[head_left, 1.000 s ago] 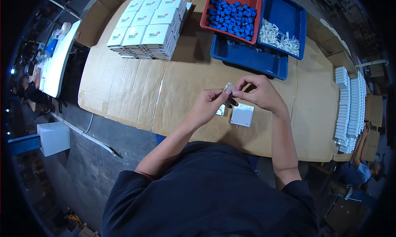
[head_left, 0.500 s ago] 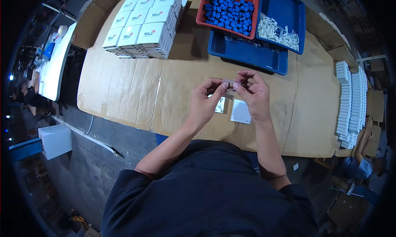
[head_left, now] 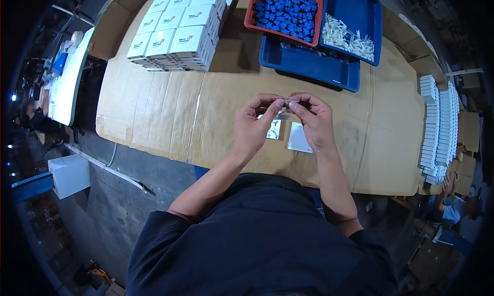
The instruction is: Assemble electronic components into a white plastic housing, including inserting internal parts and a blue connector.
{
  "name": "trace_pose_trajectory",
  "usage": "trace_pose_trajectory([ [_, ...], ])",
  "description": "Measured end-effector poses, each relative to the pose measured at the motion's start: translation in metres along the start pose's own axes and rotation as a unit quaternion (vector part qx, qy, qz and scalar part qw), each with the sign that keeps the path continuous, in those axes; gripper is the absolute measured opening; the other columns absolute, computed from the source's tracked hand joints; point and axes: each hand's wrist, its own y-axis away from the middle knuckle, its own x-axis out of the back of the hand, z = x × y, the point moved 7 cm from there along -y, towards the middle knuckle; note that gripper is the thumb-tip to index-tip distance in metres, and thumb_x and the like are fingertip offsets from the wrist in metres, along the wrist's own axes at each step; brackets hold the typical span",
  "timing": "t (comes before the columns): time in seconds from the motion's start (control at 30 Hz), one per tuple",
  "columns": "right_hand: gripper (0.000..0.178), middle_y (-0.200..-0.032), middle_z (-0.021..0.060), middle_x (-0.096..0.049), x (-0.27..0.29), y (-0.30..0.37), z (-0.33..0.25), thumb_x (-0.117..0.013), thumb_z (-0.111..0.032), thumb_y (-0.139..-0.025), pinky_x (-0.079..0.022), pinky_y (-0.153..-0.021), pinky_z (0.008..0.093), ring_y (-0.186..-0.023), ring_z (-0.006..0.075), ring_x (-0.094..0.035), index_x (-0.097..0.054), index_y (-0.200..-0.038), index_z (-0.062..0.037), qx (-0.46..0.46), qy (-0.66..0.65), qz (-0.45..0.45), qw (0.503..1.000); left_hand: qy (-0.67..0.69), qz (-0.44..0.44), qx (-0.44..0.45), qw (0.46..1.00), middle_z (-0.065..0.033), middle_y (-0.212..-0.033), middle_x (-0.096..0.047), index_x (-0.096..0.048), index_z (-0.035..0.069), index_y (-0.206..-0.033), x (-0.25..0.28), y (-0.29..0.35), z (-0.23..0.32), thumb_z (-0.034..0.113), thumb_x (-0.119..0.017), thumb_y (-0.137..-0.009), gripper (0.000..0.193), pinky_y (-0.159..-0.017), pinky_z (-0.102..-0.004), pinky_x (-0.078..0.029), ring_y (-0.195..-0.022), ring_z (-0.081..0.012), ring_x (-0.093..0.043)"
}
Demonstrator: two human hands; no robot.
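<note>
Between the fingertips of both hands is a small, thin, pale piece (head_left: 290,101) that looks partly see-through; its kind cannot be made out. My left hand (head_left: 250,125) pinches one end with thumb and forefinger. Close beside it, my right hand (head_left: 317,123) pinches the other end, fingers curled. Below the hands, a flat white square cover (head_left: 298,138) lies on the cardboard-covered table (head_left: 226,141), partly behind my right hand. A second small white piece with a shiny surface (head_left: 274,129) rests to its left, partly hidden by my left hand.
Stacked white boxes (head_left: 177,38) stand at the back left. A red tray (head_left: 250,20) of blue parts and a blue tray (head_left: 378,33) of white parts overlap a lower blue tray (head_left: 309,69). White pieces (head_left: 437,126) are piled along the right edge. Another person (head_left: 450,206) is beyond it.
My right hand's fingers have curled in and lowered onto the pale piece, and both hands have drawn slightly closer. At the far right, the other person's hands have shifted lower.
</note>
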Motion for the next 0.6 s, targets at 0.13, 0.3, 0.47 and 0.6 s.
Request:
trace_pose_trajectory([
  [0.13,0.012,-0.107,0.0061,-0.072,0.003,0.000,0.005,-0.074,0.000,-0.094,-0.052,-0.090,0.0274,-0.097,0.0120,-0.066,-0.074,-0.106,0.0025,-0.004,-0.026,0.006,1.000,-0.023,0.008,0.005,1.000,-0.0069,-0.099,-0.078,-0.075,-0.001,-0.111,0.002,0.000,-0.003,0.013,-0.073,-0.100,0.018,-0.082,-0.0259,-0.055,-0.093,-0.0106,-0.071],
  [0.3,0.010,-0.106,0.0057,-0.071,0.001,0.001,0.001,-0.074,0.000,-0.094,-0.052,-0.090,0.0277,-0.096,0.0126,-0.066,-0.073,-0.104,0.0025,0.038,0.007,-0.015,0.999,-0.102,0.012,-0.039,0.994,-0.0054,-0.095,-0.077,-0.074,-0.002,-0.108,0.002,0.002,0.009,0.013,-0.073,-0.100,0.017,-0.082,-0.0261,-0.054,-0.090,-0.0105,-0.068],
  [0.47,0.006,-0.106,0.0052,-0.069,-0.006,0.002,0.002,-0.073,0.001,-0.095,-0.051,-0.088,0.0269,-0.095,0.0120,-0.065,-0.072,-0.101,0.0019,0.062,-0.026,-0.023,0.997,-0.085,0.005,-0.063,0.994,-0.0044,-0.094,-0.076,-0.074,-0.002,-0.107,0.001,0.002,0.007,0.012,-0.074,-0.099,0.016,-0.081,-0.0259,-0.053,-0.089,-0.0102,-0.067],
  [0.6,0.006,-0.107,0.0051,-0.069,-0.004,0.005,0.002,-0.072,0.001,-0.096,-0.051,-0.088,0.0267,-0.097,0.0119,-0.064,-0.071,-0.102,0.0023,0.064,-0.037,-0.003,0.997,-0.035,-0.026,0.001,0.999,-0.0067,-0.102,-0.074,-0.070,-0.004,-0.111,-0.005,0.002,0.009,0.009,-0.072,-0.100,0.017,-0.088,-0.0260,-0.053,-0.096,-0.0110,-0.068],
])
